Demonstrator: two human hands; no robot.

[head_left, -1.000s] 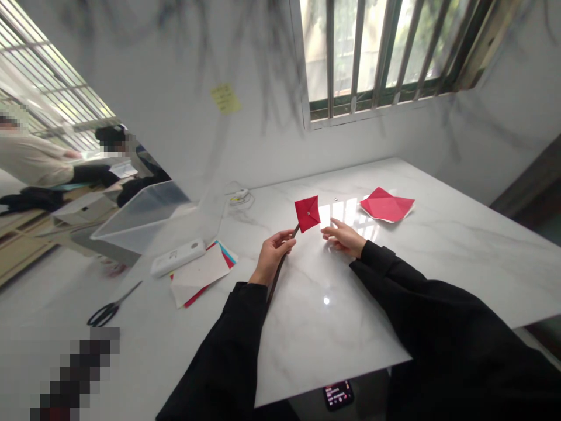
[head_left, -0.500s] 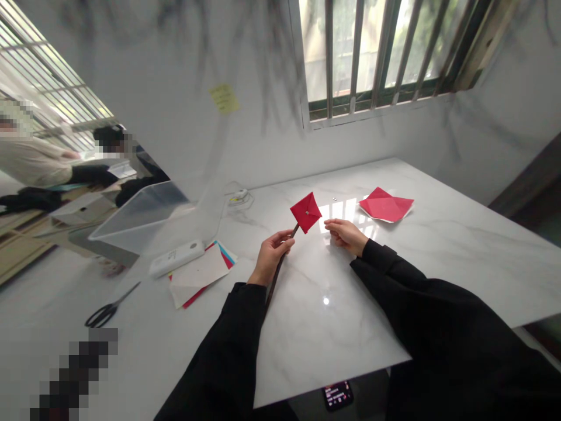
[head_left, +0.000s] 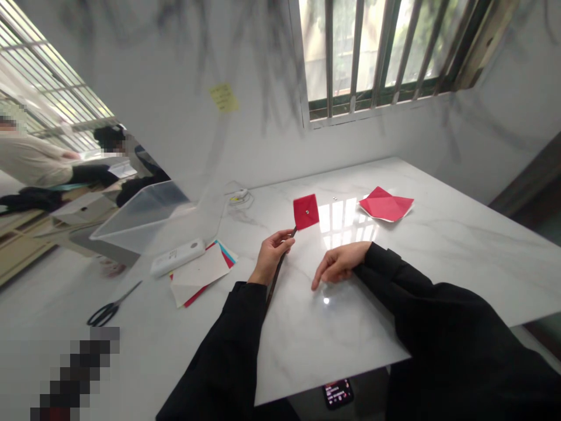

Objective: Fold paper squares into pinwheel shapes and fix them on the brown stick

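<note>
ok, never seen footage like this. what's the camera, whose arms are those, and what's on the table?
One camera, worn on a person's head, looks forward and down, so the two black-sleeved arms are the wearer's own. No robot is involved. The left hand pinches a dark stick topped with a small red paper pinwheel. The right hand holds nothing and hangs low over the white marble table, fingers pointing down. Also on the table: a folded red paper sheet to the right, a stack of coloured paper with a white device on it, black scissors and a clear plastic bin to the left. Other people sit in the background at far left.
</note>
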